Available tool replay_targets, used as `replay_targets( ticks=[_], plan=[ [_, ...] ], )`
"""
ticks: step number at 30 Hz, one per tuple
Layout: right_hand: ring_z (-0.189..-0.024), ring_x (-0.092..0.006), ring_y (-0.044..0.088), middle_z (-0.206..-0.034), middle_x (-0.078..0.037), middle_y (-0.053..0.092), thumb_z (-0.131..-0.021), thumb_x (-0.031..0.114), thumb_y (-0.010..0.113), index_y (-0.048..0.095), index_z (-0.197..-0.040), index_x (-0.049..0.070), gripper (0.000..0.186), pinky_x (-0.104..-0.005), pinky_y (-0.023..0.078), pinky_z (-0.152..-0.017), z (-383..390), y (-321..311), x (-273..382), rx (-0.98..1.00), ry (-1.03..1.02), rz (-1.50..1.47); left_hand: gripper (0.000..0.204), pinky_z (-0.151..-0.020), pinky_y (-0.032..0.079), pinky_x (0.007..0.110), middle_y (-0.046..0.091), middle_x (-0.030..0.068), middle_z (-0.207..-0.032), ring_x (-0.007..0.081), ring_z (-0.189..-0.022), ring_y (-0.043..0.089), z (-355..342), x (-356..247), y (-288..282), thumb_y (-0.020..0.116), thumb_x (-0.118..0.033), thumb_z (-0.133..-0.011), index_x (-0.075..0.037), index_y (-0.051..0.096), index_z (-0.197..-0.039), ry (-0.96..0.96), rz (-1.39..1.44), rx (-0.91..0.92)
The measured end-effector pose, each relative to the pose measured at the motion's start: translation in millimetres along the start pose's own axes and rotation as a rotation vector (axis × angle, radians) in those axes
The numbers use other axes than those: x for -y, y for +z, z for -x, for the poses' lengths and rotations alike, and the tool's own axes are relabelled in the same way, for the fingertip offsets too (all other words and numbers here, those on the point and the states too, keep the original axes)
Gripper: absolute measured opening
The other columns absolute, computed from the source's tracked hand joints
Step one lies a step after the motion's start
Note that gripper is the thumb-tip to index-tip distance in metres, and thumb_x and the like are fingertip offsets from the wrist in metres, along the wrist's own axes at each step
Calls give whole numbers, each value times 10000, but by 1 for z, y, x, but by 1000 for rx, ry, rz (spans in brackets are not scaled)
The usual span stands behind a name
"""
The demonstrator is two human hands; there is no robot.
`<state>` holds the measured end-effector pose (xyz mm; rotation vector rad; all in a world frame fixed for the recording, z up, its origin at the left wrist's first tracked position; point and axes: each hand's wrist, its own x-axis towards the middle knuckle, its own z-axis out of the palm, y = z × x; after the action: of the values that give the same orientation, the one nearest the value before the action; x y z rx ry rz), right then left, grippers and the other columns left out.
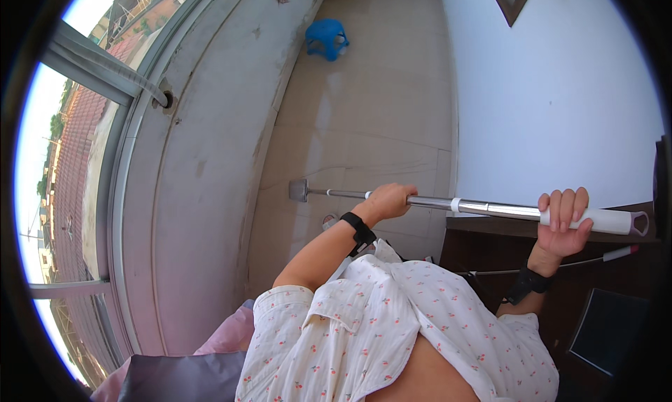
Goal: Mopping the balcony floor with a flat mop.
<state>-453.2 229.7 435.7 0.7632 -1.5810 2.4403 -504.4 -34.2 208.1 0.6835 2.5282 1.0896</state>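
A long-handled mop (486, 208) with a silver metal pole lies across in front of me, almost level. Its small grey flat head (298, 190) points left, over the tiled floor. My left hand (388, 202) is closed round the thin middle part of the pole, knuckles up. Further right, my right hand (564, 221) wraps the white grip (609, 221) near its looped end, with the fingers curled over the top and the thumb below. Whether the mop head touches the floor I cannot tell. A small pale round thing below the pole, beside my left wrist, is mostly hidden.
A blue plastic stool (326, 38) stands further along the beige tiled floor (378, 87). To the left runs a worn pale ledge (217, 136) under a window. A white wall (546, 94) rises on the right. Dark furniture (490, 244) lies near my right arm.
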Motion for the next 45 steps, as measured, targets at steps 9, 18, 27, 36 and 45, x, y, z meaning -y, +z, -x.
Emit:
replay_targets(
  ticks=[9, 18, 27, 36, 45],
  plan=[
    [-413, -71, 326, -468, 47, 367, -835, 325, 587, 372, -668, 159, 319, -258, 285, -523, -42, 68, -21, -146, -334, -20, 179, -647, 469, 452, 630, 148, -750, 368, -717, 591, -42, 29, -75, 565, -99, -755, -106, 570, -934, 168, 17, -22],
    [-446, -73, 398, -496, 40, 426, -791, 306, 675, 415, -663, 149, 330, -248, 343, -550, -101, 140, -59, -74, -411, 132, 207, -659, 476, 395, 630, 98, -741, 312, -741, 600, -85, 90, -151, 660, -122, -731, -100, 567, -915, 556, 119, -184],
    [-455, -71, 456, -577, 39, 491, -725, 212, 720, 451, -654, 139, 288, -220, 375, -536, -152, 129, -78, -166, -496, 358, 125, -619, 463, 407, 626, 80, -734, 320, -719, 592, -187, 120, -162, 630, -110, -745, -110, 604, -867, 462, 129, 23],
    [-585, -117, 374, -645, 3, 358, -764, 160, 631, 366, -695, 115, 277, -305, 294, -685, -198, 40, -35, -482, -494, 293, 130, -673, 458, 396, 601, 62, -744, 290, -749, 578, -351, 125, -148, 639, -84, -708, -106, 581, -823, 608, 161, -280],
    [-563, -102, 290, -615, 9, 292, -967, 211, 415, 324, -649, 125, 342, -264, 345, -622, -200, -39, -99, -1521, -427, 730, 55, -764, 422, 348, 546, 41, -741, 231, -829, 530, -483, 166, -63, 626, -88, -720, -111, 576, -716, 535, 81, -345]
  ],
)
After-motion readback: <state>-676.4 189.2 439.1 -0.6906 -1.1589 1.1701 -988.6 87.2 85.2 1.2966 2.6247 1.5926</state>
